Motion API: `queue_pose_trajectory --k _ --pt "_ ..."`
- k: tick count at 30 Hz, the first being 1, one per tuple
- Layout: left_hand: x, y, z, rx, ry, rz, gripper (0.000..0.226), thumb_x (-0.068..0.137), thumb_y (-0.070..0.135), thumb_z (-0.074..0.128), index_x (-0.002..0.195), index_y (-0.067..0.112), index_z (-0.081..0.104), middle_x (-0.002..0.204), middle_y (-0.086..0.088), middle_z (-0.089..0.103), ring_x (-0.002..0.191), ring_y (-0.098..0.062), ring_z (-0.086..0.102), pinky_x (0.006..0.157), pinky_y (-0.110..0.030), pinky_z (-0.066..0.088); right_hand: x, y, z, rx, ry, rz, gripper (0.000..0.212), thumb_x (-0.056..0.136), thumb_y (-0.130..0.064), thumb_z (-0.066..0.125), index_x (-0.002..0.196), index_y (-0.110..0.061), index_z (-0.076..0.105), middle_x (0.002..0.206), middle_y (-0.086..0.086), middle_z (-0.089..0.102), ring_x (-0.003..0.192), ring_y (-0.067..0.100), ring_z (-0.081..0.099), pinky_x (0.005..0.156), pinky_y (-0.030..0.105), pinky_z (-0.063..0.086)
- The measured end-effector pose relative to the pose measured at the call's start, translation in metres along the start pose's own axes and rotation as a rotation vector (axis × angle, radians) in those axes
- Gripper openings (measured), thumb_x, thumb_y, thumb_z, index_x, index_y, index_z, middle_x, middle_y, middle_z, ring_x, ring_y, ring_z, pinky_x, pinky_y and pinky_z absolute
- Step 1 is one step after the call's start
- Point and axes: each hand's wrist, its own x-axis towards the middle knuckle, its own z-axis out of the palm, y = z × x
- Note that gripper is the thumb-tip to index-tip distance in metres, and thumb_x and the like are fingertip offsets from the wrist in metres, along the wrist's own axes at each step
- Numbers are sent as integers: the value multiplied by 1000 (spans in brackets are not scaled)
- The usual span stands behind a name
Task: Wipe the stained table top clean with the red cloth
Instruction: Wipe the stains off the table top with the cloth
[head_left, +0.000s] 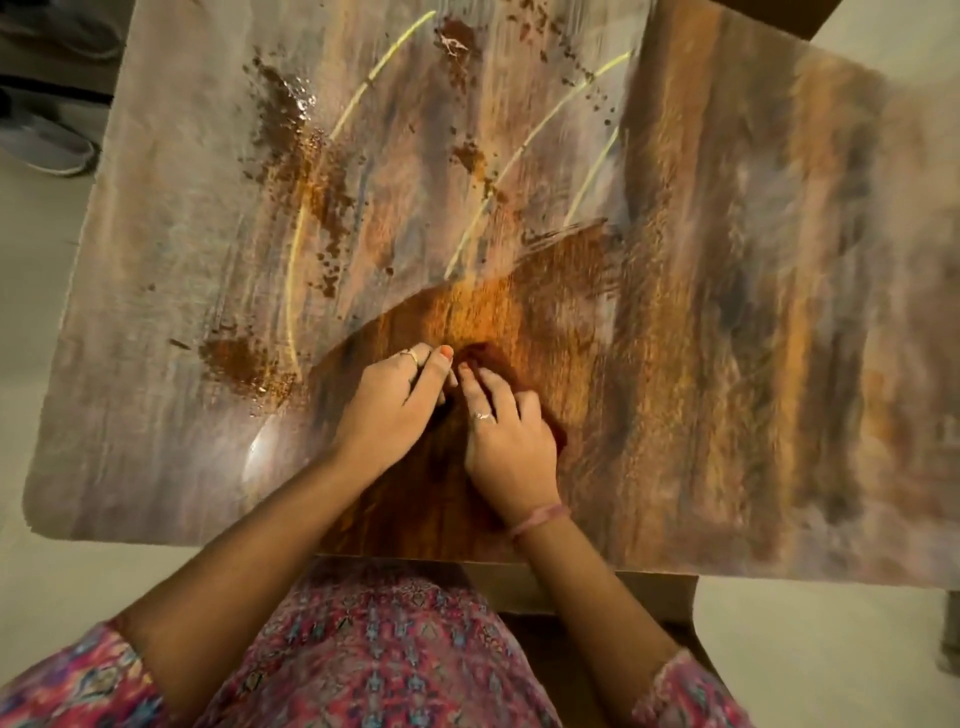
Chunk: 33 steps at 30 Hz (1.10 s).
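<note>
The wooden table top carries brown stain patches at the far left, far middle and near left, plus thin yellow streaks. A darker, wet-looking wiped patch fans out from the hands. The red cloth lies bunched near the front middle, mostly hidden under both hands. My left hand grips its left side with curled fingers. My right hand presses down on it, fingers bent over the cloth.
The table's front edge runs just in front of my patterned dress. Grey shoes stand on the floor beyond the far left corner. A dark board edge shows at the far right. A table leg stands at the right.
</note>
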Motion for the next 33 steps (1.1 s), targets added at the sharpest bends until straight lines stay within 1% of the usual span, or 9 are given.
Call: queue_pose_trajectory --k 3,7,11,17,22,25,28,30,33 --pt "8 1 8 106 -89 114 36 99 34 41 70 21 57 58 8 52 57 -4 54 53 -16 34 71 55 -10 -16 78 227 50 93 -15 42 142 -24 44 135 5 51 100 35 49 73 39 49" --pt "23 4 15 231 -175 202 38 100 27 41 62 31 37 60 14 41 55 -4 43 57 -23 24 151 127 -24 133 160 536 46 98 -19 39 143 -26 41 141 3 42 115 34 40 93 36 36" --pt "35 2 18 271 -132 271 34 99 27 42 65 24 41 59 15 38 55 -10 43 56 -24 29 111 111 -16 178 219 392 47 94 -11 44 139 -25 47 137 1 49 109 29 46 90 22 27" --pt "54 -9 20 263 -27 299 42 95 22 48 54 15 40 48 8 35 43 -10 36 49 -22 26 -32 73 5 169 97 226 50 89 -10 45 135 -28 51 135 -3 53 96 25 50 85 30 38" --pt "58 -15 23 269 0 294 42 95 29 41 54 17 38 49 9 35 43 -11 35 48 -25 29 68 132 -15 158 132 196 50 86 -3 51 132 -21 56 130 2 57 106 29 52 86 19 26" --pt "58 -14 25 335 6 312 41 94 31 39 55 17 40 50 7 39 43 -16 41 46 -26 34 165 174 -33 165 171 349 47 90 -10 46 135 -22 51 137 1 51 123 27 46 87 10 15" --pt "59 -15 26 354 14 333 42 93 30 40 55 13 46 50 -1 47 44 -24 49 44 -30 39 214 169 -42 207 252 612 45 93 -12 42 134 -25 52 137 -3 50 121 26 42 88 10 17" --pt "57 -16 26 349 18 341 42 93 30 40 55 13 47 51 -2 49 45 -23 50 45 -30 40 197 123 -33 173 226 466 47 89 -7 43 132 -22 55 134 -1 54 115 28 44 99 25 29" --pt "56 -19 25 337 21 348 42 92 30 39 55 12 50 52 -3 53 48 -22 53 48 -29 37 123 51 -12 150 1 -146 55 84 -5 42 132 -27 56 133 -3 57 102 27 50 93 36 36"
